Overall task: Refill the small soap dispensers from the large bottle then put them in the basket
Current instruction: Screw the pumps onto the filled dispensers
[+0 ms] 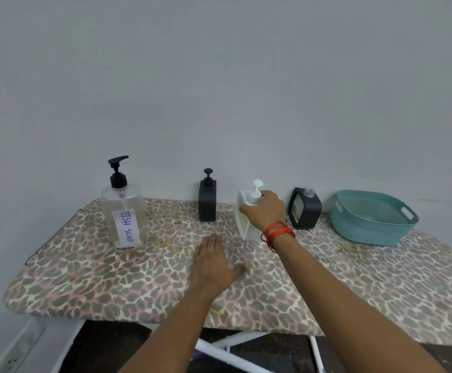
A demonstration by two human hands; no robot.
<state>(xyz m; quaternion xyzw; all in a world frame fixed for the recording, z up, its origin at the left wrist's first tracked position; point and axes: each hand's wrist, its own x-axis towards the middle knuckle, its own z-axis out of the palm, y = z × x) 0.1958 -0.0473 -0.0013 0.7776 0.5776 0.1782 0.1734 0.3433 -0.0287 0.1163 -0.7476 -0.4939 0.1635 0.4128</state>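
Note:
A large clear bottle [124, 216] with a black pump and a "DISH SOAP" label stands at the left of the ironing board [111, 281]. A small black dispenser [207, 201] stands by the wall. My right hand [266, 211] grips the small white dispenser [243, 224] near its pump, with yellowish liquid showing at its side. A second black dispenser [304, 210] with a grey pump stands to its right. The teal basket [373, 230] sits at the far right with nothing visible in it. My left hand [214, 262] rests flat on the board, fingers straight.
The board has a leopard-print cover and stands against a plain grey wall. Its white legs [233, 343] and a dark floor show below the front edge. A white socket strip [17, 356] lies at the bottom left.

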